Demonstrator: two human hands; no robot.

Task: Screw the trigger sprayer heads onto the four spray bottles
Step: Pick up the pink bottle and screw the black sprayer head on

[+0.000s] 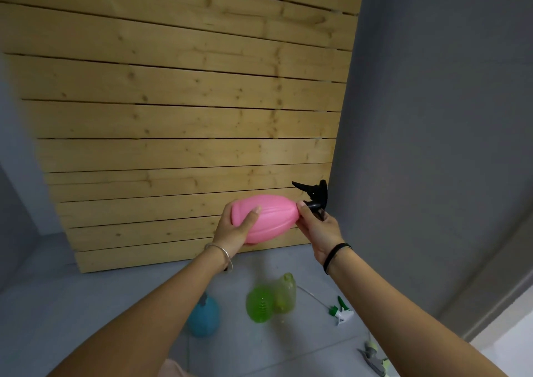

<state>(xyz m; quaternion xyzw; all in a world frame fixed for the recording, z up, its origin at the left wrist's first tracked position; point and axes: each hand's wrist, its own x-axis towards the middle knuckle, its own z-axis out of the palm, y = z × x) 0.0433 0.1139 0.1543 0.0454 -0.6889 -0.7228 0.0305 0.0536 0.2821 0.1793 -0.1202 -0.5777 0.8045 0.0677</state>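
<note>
I hold a pink spray bottle (269,216) sideways in the air, its neck pointing right. My left hand (235,231) wraps its bottom end. My right hand (318,231) grips the collar of a black trigger sprayer head (315,193) that sits at the bottle's neck. Below on the grey floor stand a blue bottle (203,316), a bright green bottle (259,304) and a paler green bottle (285,291). A green and white sprayer head (341,313) with a white tube lies to their right. A grey and pale green sprayer head (373,359) lies nearer me.
A wall of pale wooden planks (178,111) rises straight ahead. A grey wall (432,146) stands on the right, with a doorframe edge (501,275) beyond it. The grey tiled floor (86,304) stretches left of the bottles.
</note>
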